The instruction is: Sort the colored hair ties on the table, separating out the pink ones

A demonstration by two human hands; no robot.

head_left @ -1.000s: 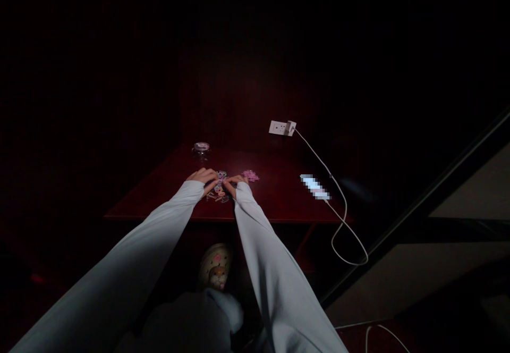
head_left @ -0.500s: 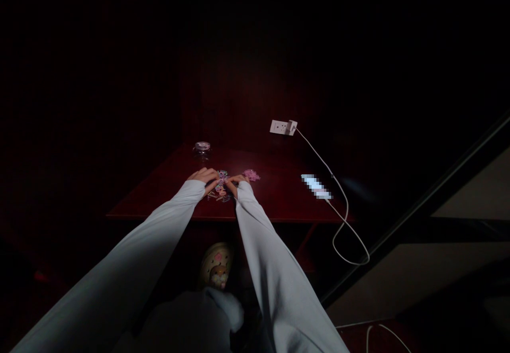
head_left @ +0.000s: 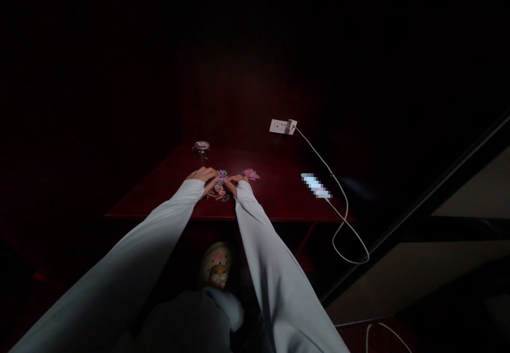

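Note:
A loose pile of small, multicoloured loop-like pieces (head_left: 220, 192) lies on the dark red table; their exact kind is too small to make out. My left hand (head_left: 202, 175) reaches in from the pile's left side, its fingers bent and drawn together at the pieces. From the right, my right hand (head_left: 236, 181) has thumb and fingers pinched at the pile's edge. Whatever sits between the fingertips of either hand is too small to name. Just beyond my right hand is a separate heap of pink pieces (head_left: 251, 174).
A clear lidded jar (head_left: 202, 148) stands at the table's back left. On the right, a phone (head_left: 316, 185) lies with a white cable (head_left: 347, 207) running to a charger in the wall socket (head_left: 282, 126). The table's front edge (head_left: 159, 217) faces me.
Both hands stay at the pile, with only slight finger movement. The whole view has shifted a tiny bit.

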